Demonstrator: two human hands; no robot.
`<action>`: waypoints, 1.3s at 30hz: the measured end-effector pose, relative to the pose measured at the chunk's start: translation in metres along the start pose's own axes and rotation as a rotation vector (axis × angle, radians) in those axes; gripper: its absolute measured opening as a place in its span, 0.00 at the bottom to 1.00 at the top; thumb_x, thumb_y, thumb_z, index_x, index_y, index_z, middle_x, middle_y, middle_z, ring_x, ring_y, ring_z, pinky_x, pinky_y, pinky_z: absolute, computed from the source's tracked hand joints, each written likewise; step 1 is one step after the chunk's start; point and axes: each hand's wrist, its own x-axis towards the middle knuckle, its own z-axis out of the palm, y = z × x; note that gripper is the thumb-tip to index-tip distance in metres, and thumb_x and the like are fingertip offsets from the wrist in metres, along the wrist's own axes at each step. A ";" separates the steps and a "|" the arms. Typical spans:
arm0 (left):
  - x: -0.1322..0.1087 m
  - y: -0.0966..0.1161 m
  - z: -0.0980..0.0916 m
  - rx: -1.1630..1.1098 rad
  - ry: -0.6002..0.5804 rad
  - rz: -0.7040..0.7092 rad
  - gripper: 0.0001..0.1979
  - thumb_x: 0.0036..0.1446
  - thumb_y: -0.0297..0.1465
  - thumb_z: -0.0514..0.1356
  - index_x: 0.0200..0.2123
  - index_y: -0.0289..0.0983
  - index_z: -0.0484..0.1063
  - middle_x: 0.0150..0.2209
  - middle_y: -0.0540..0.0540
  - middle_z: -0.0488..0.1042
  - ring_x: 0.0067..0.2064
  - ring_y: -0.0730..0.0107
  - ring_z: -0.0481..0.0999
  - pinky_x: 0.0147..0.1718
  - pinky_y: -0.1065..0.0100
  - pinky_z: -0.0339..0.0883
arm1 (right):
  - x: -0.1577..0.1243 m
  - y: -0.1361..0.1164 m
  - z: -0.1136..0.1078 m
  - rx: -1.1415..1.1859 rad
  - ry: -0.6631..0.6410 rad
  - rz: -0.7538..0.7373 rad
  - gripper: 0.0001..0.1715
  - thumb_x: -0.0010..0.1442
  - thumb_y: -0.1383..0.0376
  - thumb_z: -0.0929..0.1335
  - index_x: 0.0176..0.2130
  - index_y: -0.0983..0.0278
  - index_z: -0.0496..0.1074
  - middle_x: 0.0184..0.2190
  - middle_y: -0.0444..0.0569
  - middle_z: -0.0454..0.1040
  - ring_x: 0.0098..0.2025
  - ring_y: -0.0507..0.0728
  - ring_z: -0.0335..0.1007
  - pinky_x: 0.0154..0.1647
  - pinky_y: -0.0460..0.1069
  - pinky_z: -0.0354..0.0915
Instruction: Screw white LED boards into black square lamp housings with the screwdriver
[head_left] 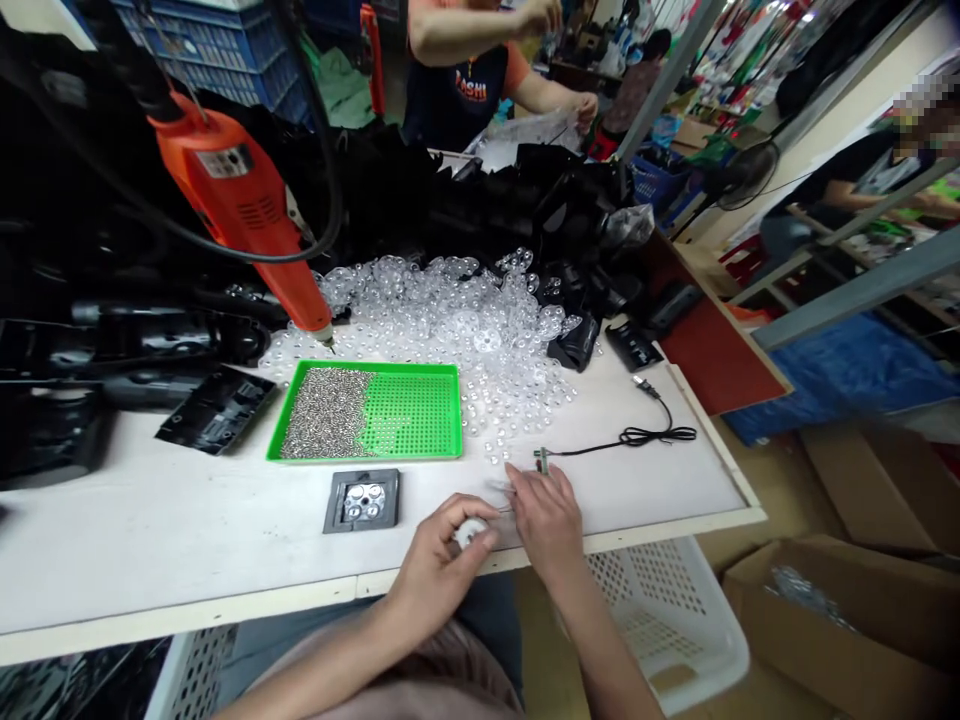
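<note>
My left hand [442, 550] is closed around a small white round part [471, 532], its thumb and fingers at the rim. Thin wires [504, 508] run from that part towards my right hand [549, 512], whose bent fingers are closed on them. Just past the right fingertips lies a small green circuit board [541, 460]. From the board a black cable [637, 437], tied in a bundle, leads to a plug [642, 384]. Left of my hands sits a dark grey square fixture [361, 500] with a clear four-lens piece in it.
A green tray [459, 410] holds many small screws. Behind it is a heap of clear lens pieces [450, 305]. An orange electric screwdriver [240, 200] hangs above the tray. Black housings [217, 408] lie left and behind. A white basket [675, 610] stands below; a co-worker [472, 80] is opposite.
</note>
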 end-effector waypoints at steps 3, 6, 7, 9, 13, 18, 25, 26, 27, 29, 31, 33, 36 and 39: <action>0.004 0.005 0.006 -0.020 -0.156 0.189 0.06 0.59 0.30 0.59 0.40 0.39 0.73 0.41 0.45 0.74 0.44 0.66 0.74 0.45 0.67 0.67 | 0.009 -0.012 -0.004 0.351 0.090 0.305 0.18 0.66 0.58 0.61 0.37 0.64 0.75 0.30 0.51 0.80 0.33 0.56 0.76 0.43 0.52 0.70; 0.008 -0.003 0.006 0.103 -0.206 0.297 0.09 0.60 0.26 0.56 0.42 0.40 0.74 0.45 0.43 0.73 0.47 0.67 0.74 0.46 0.67 0.68 | 0.023 -0.024 -0.009 0.759 0.146 0.666 0.22 0.62 0.52 0.63 0.27 0.64 0.72 0.24 0.49 0.78 0.32 0.57 0.78 0.36 0.49 0.71; 0.009 -0.007 0.004 0.158 -0.197 0.299 0.10 0.59 0.26 0.55 0.42 0.40 0.74 0.46 0.43 0.73 0.48 0.66 0.74 0.47 0.66 0.68 | 0.028 -0.026 -0.010 0.886 0.170 0.732 0.23 0.61 0.51 0.64 0.26 0.64 0.72 0.23 0.49 0.78 0.34 0.58 0.79 0.38 0.50 0.71; 0.009 -0.015 -0.001 0.241 -0.181 0.272 0.12 0.57 0.25 0.57 0.44 0.41 0.74 0.50 0.42 0.72 0.52 0.64 0.73 0.50 0.63 0.67 | 0.035 -0.029 -0.007 1.100 0.199 0.785 0.23 0.59 0.50 0.67 0.24 0.65 0.71 0.22 0.50 0.78 0.37 0.59 0.79 0.42 0.52 0.71; 0.006 -0.017 -0.013 0.294 -0.112 0.272 0.12 0.55 0.28 0.60 0.44 0.41 0.73 0.52 0.41 0.73 0.54 0.60 0.72 0.53 0.59 0.66 | 0.034 -0.031 0.000 1.245 0.112 0.779 0.24 0.56 0.47 0.68 0.24 0.65 0.71 0.23 0.51 0.79 0.28 0.56 0.77 0.33 0.50 0.71; 0.020 -0.001 -0.025 0.349 0.247 0.247 0.15 0.59 0.37 0.60 0.48 0.38 0.69 0.43 0.42 0.75 0.46 0.61 0.75 0.45 0.61 0.69 | 0.029 -0.037 -0.003 1.045 -0.095 0.542 0.22 0.59 0.52 0.66 0.24 0.65 0.72 0.18 0.45 0.74 0.22 0.51 0.68 0.25 0.45 0.65; 0.028 0.008 -0.037 0.394 0.122 0.305 0.11 0.64 0.34 0.56 0.35 0.39 0.77 0.35 0.48 0.80 0.39 0.67 0.78 0.39 0.68 0.69 | 0.022 -0.036 -0.014 1.004 -0.296 0.293 0.13 0.60 0.62 0.65 0.43 0.64 0.75 0.40 0.51 0.79 0.43 0.56 0.76 0.46 0.51 0.71; 0.024 0.011 -0.038 0.449 0.137 0.346 0.10 0.64 0.34 0.56 0.36 0.39 0.77 0.35 0.48 0.80 0.38 0.67 0.78 0.39 0.67 0.68 | 0.022 -0.035 -0.015 1.017 -0.299 0.263 0.16 0.61 0.62 0.65 0.47 0.63 0.73 0.45 0.53 0.78 0.48 0.58 0.75 0.51 0.53 0.69; 0.020 0.014 -0.039 0.517 0.148 0.402 0.09 0.64 0.33 0.56 0.37 0.39 0.77 0.34 0.48 0.80 0.36 0.67 0.78 0.37 0.67 0.68 | 0.021 -0.036 -0.017 1.035 -0.302 0.229 0.20 0.60 0.62 0.65 0.51 0.62 0.71 0.50 0.54 0.75 0.52 0.59 0.72 0.54 0.54 0.68; 0.012 0.022 -0.041 0.657 0.145 0.521 0.09 0.64 0.32 0.56 0.38 0.39 0.76 0.32 0.49 0.80 0.34 0.68 0.77 0.35 0.67 0.65 | 0.022 -0.041 -0.019 1.019 -0.284 0.161 0.29 0.58 0.61 0.69 0.58 0.61 0.66 0.55 0.55 0.72 0.56 0.60 0.69 0.58 0.57 0.65; 0.007 0.030 -0.043 0.738 0.134 0.597 0.09 0.64 0.31 0.56 0.38 0.39 0.76 0.31 0.48 0.79 0.32 0.68 0.75 0.34 0.66 0.63 | 0.024 -0.049 -0.019 0.900 -0.205 0.131 0.28 0.56 0.62 0.70 0.56 0.61 0.68 0.51 0.53 0.75 0.54 0.61 0.72 0.59 0.58 0.64; 0.002 0.035 -0.046 0.706 0.134 0.583 0.08 0.64 0.30 0.56 0.38 0.39 0.76 0.31 0.48 0.79 0.32 0.68 0.74 0.34 0.66 0.62 | 0.026 -0.058 -0.020 0.786 -0.112 0.123 0.16 0.58 0.64 0.69 0.47 0.60 0.75 0.42 0.49 0.80 0.47 0.59 0.76 0.54 0.55 0.69; -0.009 0.031 -0.051 0.430 0.180 0.361 0.09 0.64 0.32 0.56 0.35 0.38 0.76 0.30 0.49 0.79 0.31 0.70 0.74 0.33 0.69 0.64 | 0.025 -0.067 -0.023 0.815 -0.106 0.072 0.06 0.58 0.67 0.69 0.35 0.59 0.77 0.29 0.44 0.80 0.31 0.54 0.77 0.34 0.47 0.72; -0.029 0.014 -0.061 0.161 0.148 0.128 0.12 0.63 0.36 0.56 0.34 0.37 0.76 0.28 0.49 0.78 0.29 0.71 0.75 0.29 0.71 0.67 | 0.018 -0.075 -0.022 0.920 -0.163 0.036 0.04 0.56 0.70 0.70 0.31 0.61 0.76 0.24 0.42 0.76 0.24 0.50 0.71 0.27 0.45 0.67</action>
